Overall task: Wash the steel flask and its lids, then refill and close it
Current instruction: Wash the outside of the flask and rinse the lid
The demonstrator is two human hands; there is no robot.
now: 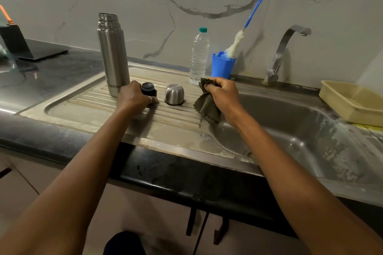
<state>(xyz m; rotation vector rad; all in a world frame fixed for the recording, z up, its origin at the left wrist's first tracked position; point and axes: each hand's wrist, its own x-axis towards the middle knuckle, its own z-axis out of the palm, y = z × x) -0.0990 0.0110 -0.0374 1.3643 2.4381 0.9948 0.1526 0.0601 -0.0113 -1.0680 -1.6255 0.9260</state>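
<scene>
The steel flask (113,56) stands upright and uncapped at the left of the steel drainboard (87,107). My left hand (133,96) is wrapped around the black inner lid (148,88), which rests on the drainboard just right of the flask. The steel cup lid (174,94) sits upside down to the right of it, untouched. My right hand (222,93) holds a dark olive cloth (208,105) bunched in its fingers, hanging over the drainboard's edge beside the sink basin (290,128).
A clear water bottle (199,56) with a green cap and a blue cup (222,66) holding a blue-handled bottle brush (236,44) stand at the back. The tap (279,54) rises behind the basin. A beige tray (352,101) lies at the right.
</scene>
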